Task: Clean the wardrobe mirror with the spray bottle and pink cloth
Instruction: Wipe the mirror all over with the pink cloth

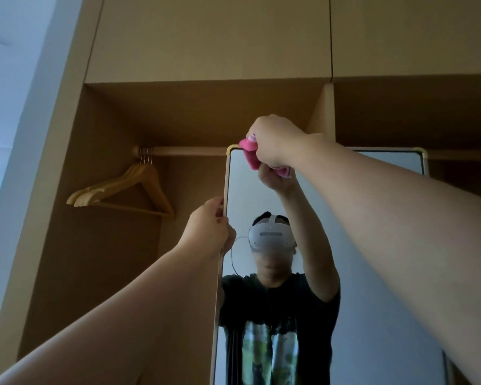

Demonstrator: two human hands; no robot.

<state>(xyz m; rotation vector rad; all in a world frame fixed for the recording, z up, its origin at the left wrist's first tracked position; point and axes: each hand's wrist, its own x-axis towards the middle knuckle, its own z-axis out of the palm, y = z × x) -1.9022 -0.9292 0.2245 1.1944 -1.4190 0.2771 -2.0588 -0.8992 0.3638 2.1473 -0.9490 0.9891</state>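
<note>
A: Head view, up high?
B: Right hand (275,140) raised, fingers clenched round the bunched pink cloth (249,151), pressed against the wardrobe mirror (372,329) at its top left corner.
A: Lower down?
B: Left hand (206,229), fingers and thumb gripping the mirror's left frame edge.
A: Beyond the mirror?
B: Wooden hangers (128,187) on the rail (192,150) inside the open wardrobe, left of the mirror.

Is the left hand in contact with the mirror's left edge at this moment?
Touching. The head view shows the left hand gripping the left edge of the mirror, with its fingers curled round the frame and no gap visible.
</note>
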